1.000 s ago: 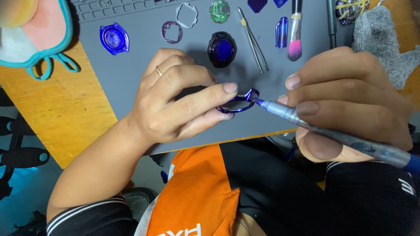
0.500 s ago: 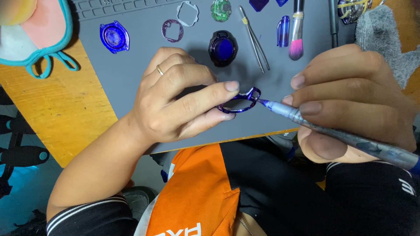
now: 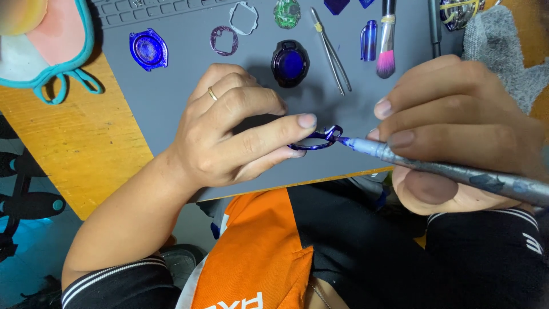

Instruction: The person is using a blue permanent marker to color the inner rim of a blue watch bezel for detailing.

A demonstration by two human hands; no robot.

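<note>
Hardly anything had shifted since the earlier frames: the left hand stayed curled around the blue ring-shaped frame, and the right hand had only nudged the brush tip a touch along its rim. The left hand was narrowly closed, thumb and forefinger pinching the frame from its left side, a ring on one finger. The frame sat just above the near edge of the grey mat, lying roughly flat, its open side toward the right hand. The right hand was closed on a grey paint-stained brush, fingers on top and thumb beneath. Its long axis ran nearly level, handle off to the right and slightly down, tip pointing left and touching the frame's right end. Farther back on the mat lay a dark round case, tweezers, a pink-tipped brush and a blue oval part. The mat rested on a yellow table.
</note>
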